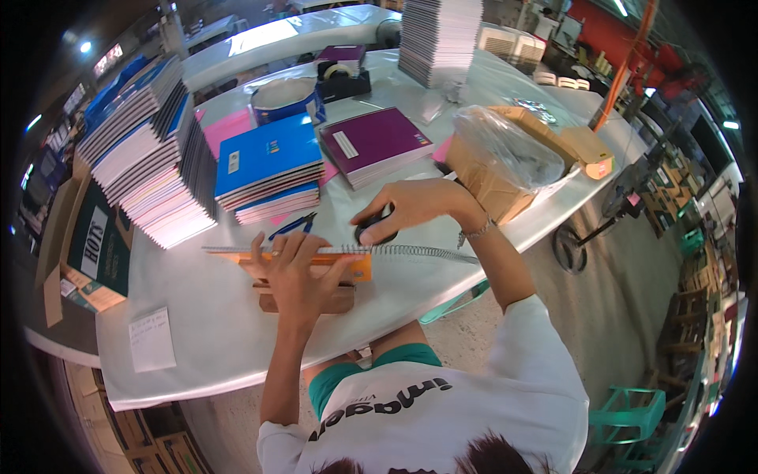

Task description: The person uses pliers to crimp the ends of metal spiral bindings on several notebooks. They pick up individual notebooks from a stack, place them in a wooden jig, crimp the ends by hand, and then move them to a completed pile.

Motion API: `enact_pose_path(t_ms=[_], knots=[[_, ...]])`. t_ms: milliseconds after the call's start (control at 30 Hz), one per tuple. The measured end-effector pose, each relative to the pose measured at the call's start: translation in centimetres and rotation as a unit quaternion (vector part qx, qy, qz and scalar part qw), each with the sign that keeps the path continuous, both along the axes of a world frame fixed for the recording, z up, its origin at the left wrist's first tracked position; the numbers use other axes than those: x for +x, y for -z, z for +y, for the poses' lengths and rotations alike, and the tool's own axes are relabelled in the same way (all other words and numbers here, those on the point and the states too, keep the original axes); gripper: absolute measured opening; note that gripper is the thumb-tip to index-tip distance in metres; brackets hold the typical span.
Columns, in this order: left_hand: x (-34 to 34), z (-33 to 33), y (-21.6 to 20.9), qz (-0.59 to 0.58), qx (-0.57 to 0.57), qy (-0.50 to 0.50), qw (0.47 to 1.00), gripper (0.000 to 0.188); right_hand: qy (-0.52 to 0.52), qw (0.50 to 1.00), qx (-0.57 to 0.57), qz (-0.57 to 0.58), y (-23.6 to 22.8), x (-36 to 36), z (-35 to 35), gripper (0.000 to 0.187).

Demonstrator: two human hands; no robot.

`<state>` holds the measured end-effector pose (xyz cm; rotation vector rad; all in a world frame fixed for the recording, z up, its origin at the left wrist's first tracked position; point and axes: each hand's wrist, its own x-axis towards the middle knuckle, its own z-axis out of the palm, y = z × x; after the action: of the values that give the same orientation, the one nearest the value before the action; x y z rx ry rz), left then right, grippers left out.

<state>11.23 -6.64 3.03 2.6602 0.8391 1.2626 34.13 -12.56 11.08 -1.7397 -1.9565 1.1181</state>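
My left hand (296,272) grips an orange-covered notebook (361,269), its fingers over the top edge and thumb against the cover. The notebook stands on edge on a brown wooden block (341,301) near the table's front. A metal spiral coil (422,251) runs along the notebook's top edge and sticks out well past it on the right. My right hand (414,207) is closed around a small rounded black object (377,229) at the coil; its kind cannot be made out. Just beyond my left hand lie blue-handled pliers (294,226).
Blue notebooks (267,154) and purple notebooks (379,141) lie stacked beyond my hands. A tall notebook stack (150,158) leans at left, another (440,39) stands at the back. A cardboard box (493,189) with clear plastic sits right. A paper note (151,340) lies front left.
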Motion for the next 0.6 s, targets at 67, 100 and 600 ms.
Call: enact_pose_path(t_ms=[67, 100, 600], knots=[[0.5, -0.2, -0.2, -0.014, 0.004, 0.011, 1.0, 0.039, 0.051, 0.998, 0.026, -0.011, 2.3, 1.7, 1.0, 0.059], [0.0, 0.1, -0.2, -0.017, 0.011, 0.001, 1.0, 0.039, 0.093, 0.974, 0.033, 0.204, 0.7, 0.3, -0.2, 0.057], [-0.3, 0.2, -1.5, 0.013, -0.112, 0.039, 0.993, 0.057, -0.064, 0.971, -0.011, -0.229, 2.1, 0.9, 3.9, 0.063]])
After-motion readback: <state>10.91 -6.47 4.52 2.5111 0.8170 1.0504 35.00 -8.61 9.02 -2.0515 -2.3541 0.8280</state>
